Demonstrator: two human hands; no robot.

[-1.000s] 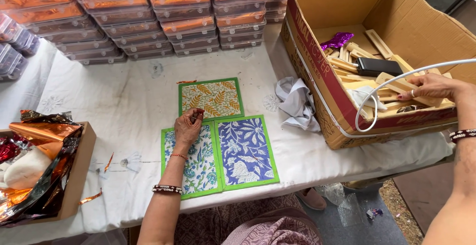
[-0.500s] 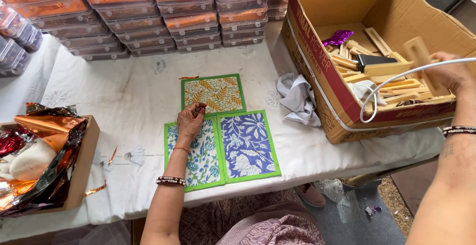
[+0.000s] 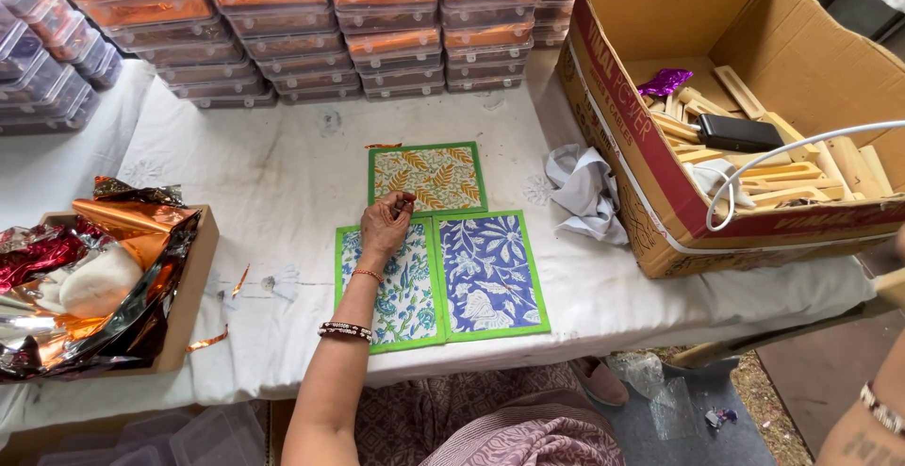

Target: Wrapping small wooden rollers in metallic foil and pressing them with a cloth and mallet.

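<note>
- The left hand [image 3: 385, 226] rests mid-frame on the top edge of a green-bordered card with a blue and green floral print [image 3: 401, 289], fingers curled shut around something small and dark; what it is cannot be made out.
- Just right of that card, edges touching, lies a green-bordered card with a blue and white floral print [image 3: 490, 274].
- Above both, touching them, lies a green-bordered card with a yellow leaf print [image 3: 429, 177].
- All three lie flat on the white-clothed surface [image 3: 283, 174].
- The right hand is out of the frame; only its forearm with a bracelet shows at the lower right corner.
- A crumpled grey cloth [image 3: 584, 193] lies right of the cards, against a large cardboard box [image 3: 660, 193].
- That box, upper right, holds wooden strips [image 3: 782, 172], a black flat device [image 3: 740, 132], a purple foil scrap [image 3: 666, 81] and a white cable [image 3: 754, 160] looping over its rim.
- At lower left, a low cardboard tray [image 3: 193, 287] holds crumpled copper and red foil [image 3: 104, 268].
- Along the top edge stand stacks of clear lidded boxes [image 3: 311, 23] with orange contents.
</note>
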